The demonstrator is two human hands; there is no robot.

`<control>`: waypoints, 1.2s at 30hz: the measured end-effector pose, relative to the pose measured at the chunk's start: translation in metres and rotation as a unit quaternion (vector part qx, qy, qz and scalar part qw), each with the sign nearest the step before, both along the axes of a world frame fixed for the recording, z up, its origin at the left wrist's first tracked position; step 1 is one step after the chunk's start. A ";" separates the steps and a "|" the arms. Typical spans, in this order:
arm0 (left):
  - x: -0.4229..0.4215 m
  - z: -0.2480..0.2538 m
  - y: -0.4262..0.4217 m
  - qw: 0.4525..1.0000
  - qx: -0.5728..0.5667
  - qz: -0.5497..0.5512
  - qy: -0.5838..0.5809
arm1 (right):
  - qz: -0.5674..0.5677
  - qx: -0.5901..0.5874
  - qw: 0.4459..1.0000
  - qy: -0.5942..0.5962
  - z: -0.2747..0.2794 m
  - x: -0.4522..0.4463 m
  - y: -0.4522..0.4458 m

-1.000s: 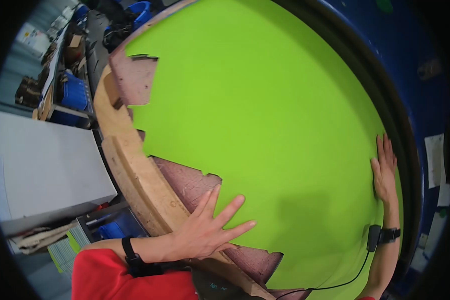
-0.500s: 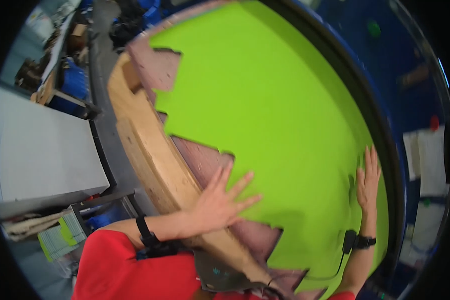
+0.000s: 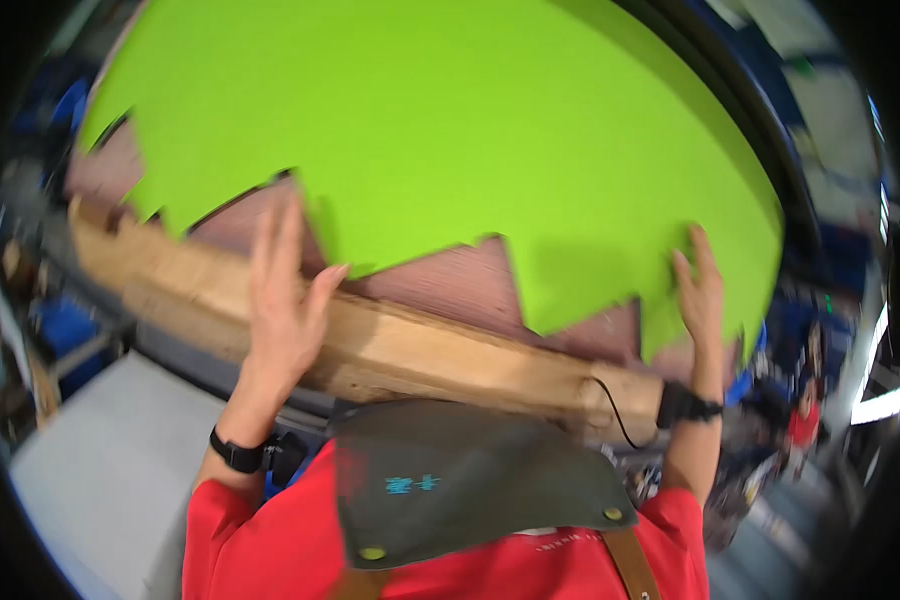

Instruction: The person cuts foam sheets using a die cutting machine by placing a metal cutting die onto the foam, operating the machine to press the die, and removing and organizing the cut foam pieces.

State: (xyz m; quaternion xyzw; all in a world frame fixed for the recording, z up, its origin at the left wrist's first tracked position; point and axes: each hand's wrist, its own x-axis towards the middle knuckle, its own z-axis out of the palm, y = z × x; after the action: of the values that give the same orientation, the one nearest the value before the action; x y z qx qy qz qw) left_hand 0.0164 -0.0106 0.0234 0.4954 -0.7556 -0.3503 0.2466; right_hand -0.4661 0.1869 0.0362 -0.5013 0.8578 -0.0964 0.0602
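Observation:
A bright green sheet (image 3: 440,130) with a jagged, notched near edge lies over a reddish-brown board (image 3: 450,285). A pale wooden beam (image 3: 420,345) runs along the board's near side. My left hand (image 3: 288,310), slightly blurred, is above the beam and a notch in the sheet, its thumb apart from the fingers. On the far right, my right hand (image 3: 702,295) is over the sheet near its edge, finger and thumb apart. Neither hand holds anything. Whether they touch the surface I cannot tell.
A dark curved bar (image 3: 745,90) borders the sheet at upper right. A white surface (image 3: 120,450) stands at lower left. My dark apron (image 3: 470,480) is close to the beam. A person in red (image 3: 803,420) is farther off at right.
The view has turned, so the beam now runs across in front of me. My left hand has moved off the green sheet towards the beam. My right hand remains over the sheet's right side.

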 end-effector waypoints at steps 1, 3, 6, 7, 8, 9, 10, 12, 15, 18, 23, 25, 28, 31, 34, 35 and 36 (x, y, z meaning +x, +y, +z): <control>-0.009 0.000 0.005 0.994 -0.091 -0.033 -0.040 | -0.017 0.010 1.000 0.025 -0.001 0.000 0.019; -0.019 -0.006 0.009 0.980 -0.145 -0.109 -0.085 | -0.047 0.032 0.997 0.054 -0.008 -0.006 0.050; -0.031 -0.022 0.010 0.937 -0.252 -0.157 -0.183 | -0.097 0.069 0.990 0.075 -0.024 -0.013 0.097; -0.034 -0.029 0.010 0.917 -0.284 -0.146 -0.239 | -0.106 0.075 0.988 0.089 -0.029 -0.011 0.106; -0.036 -0.034 0.008 0.913 -0.297 -0.165 -0.224 | -0.111 0.080 0.986 0.098 -0.036 -0.009 0.113; -0.037 -0.040 0.005 0.910 -0.295 -0.166 -0.238 | -0.134 0.073 0.983 0.103 -0.043 -0.006 0.117; -0.038 -0.045 0.001 0.907 -0.291 -0.162 -0.256 | -0.128 0.054 0.984 0.115 -0.051 -0.003 0.115; -0.048 -0.044 0.001 0.904 -0.293 -0.173 -0.258 | -0.129 0.026 0.983 0.128 -0.057 -0.002 0.118; -0.048 -0.045 0.003 0.897 -0.310 -0.179 -0.261 | -0.129 0.005 0.982 0.136 -0.060 0.001 0.120; -0.054 -0.036 0.005 0.910 -0.265 -0.172 -0.270 | -0.118 0.050 0.984 0.125 -0.054 -0.001 0.114; -0.056 -0.044 0.011 0.923 -0.265 -0.148 -0.237 | -0.085 0.107 0.989 0.057 -0.015 -0.006 0.113; -0.059 -0.040 0.011 0.925 -0.266 -0.139 -0.232 | -0.068 0.096 0.991 0.068 -0.005 -0.011 0.109; -0.063 -0.039 0.016 0.930 -0.264 -0.115 -0.230 | -0.038 0.074 0.994 0.073 -0.007 -0.020 0.114; -0.055 -0.040 0.015 0.919 -0.315 -0.128 -0.202 | -0.009 0.049 0.998 0.049 0.005 -0.017 0.101; -0.056 -0.032 0.020 0.921 -0.312 -0.098 -0.213 | 0.032 0.054 0.996 0.055 0.015 -0.005 0.087; -0.057 -0.031 0.020 0.920 -0.309 -0.113 -0.212 | 0.048 0.051 0.995 0.066 0.020 0.002 0.085; -0.057 -0.031 0.020 0.922 -0.304 -0.097 -0.218 | 0.060 0.050 0.994 0.075 0.023 0.005 0.082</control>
State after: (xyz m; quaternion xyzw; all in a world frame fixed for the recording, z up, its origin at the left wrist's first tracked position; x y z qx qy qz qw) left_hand -0.0402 0.0096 -0.0077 0.3846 -0.9054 -0.0095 0.1793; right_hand -0.4610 0.2689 0.0594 -0.5544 0.8318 -0.0116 0.0263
